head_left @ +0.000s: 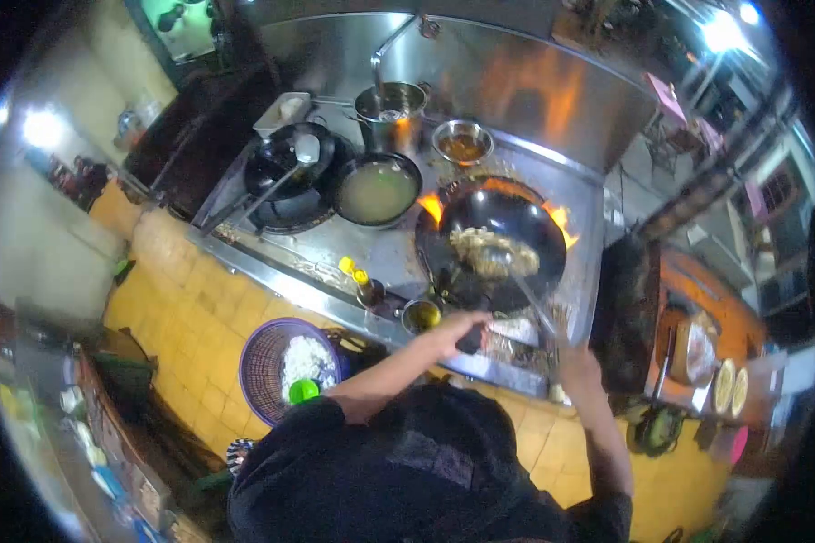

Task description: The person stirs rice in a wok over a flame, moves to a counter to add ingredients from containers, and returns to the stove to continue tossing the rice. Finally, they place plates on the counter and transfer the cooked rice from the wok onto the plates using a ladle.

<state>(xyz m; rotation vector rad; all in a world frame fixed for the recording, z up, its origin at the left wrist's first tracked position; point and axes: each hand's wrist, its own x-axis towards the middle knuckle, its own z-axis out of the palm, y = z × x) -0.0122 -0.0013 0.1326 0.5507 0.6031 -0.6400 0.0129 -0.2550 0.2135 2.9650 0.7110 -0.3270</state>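
Observation:
A black wok [545, 226] tilts over a burner, with flames rising on both sides. Pale, noodle-like food [480, 249] lies inside it. My left hand [453, 337] is closed at the wok's near side, around what looks like its dark handle. My right hand [578, 369] grips the long handle of a metal ladle [536, 297], whose head rests among the food in the wok. Left of my left hand are a small cup of yellowish oil [421, 316] and a dark sauce bottle with a yellow cap [369, 290].
On the steel stove [281, 282] stand a pan of cloudy liquid [378, 190], a tall pot [391, 127], a bowl of brown sauce [463, 143] and another wok with a ladle [285, 158]. A purple basket of white food [255, 376] is at lower left. A wooden table [675, 262] holds food at right.

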